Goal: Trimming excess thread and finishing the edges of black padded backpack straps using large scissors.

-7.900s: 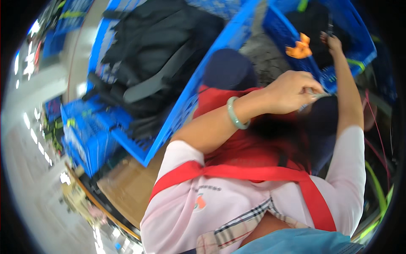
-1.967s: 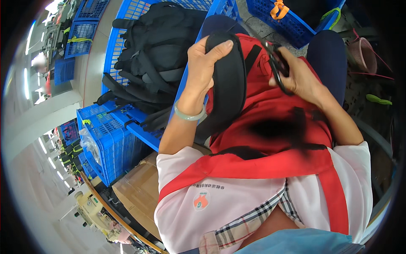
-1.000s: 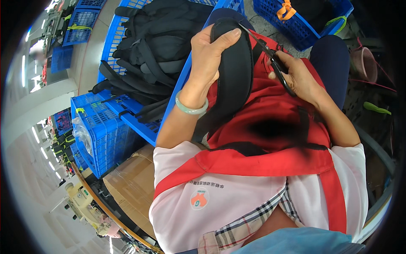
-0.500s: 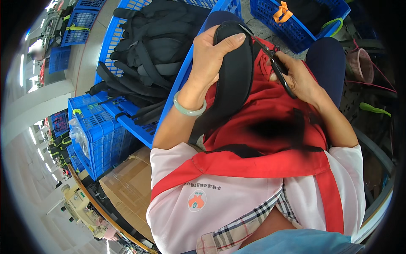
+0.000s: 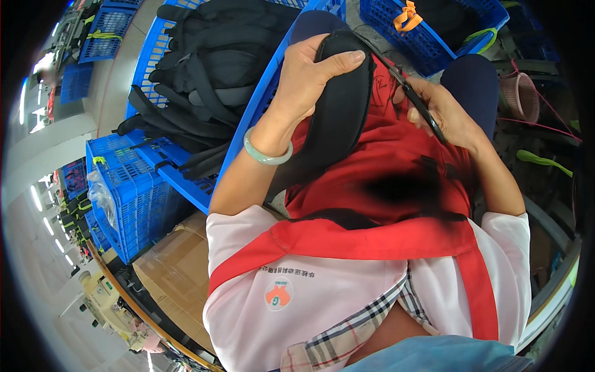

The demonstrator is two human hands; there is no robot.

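Observation:
My left hand (image 5: pixel 304 80) grips the upper end of a long, curved black padded strap (image 5: pixel 341 111), thumb on its face and fingers behind. The strap hangs down across my red apron (image 5: pixel 378 146), its lower part passing under my left forearm. In my right hand (image 5: pixel 440 111) is a pair of dark-handled scissors (image 5: pixel 424 111), with my fingers wrapped round the handles. Their blades point up and left, along the strap's right edge near its top. Whether the blades touch the strap, I cannot tell.
At my left stands a blue plastic crate (image 5: pixel 242 136) heaped with black padded straps (image 5: pixel 204 80). Another blue crate (image 5: pixel 427 56) with an orange ribbon (image 5: pixel 408 17) lies ahead right. A cardboard box (image 5: pixel 176 266) and stacked blue crates (image 5: pixel 142 198) are lower left; a pink basket (image 5: pixel 520 99) is at right.
The scissors have tilted, their blades moving slightly up and left along the strap's edge. My left hand keeps its hold on the strap. The whole view has shifted a little.

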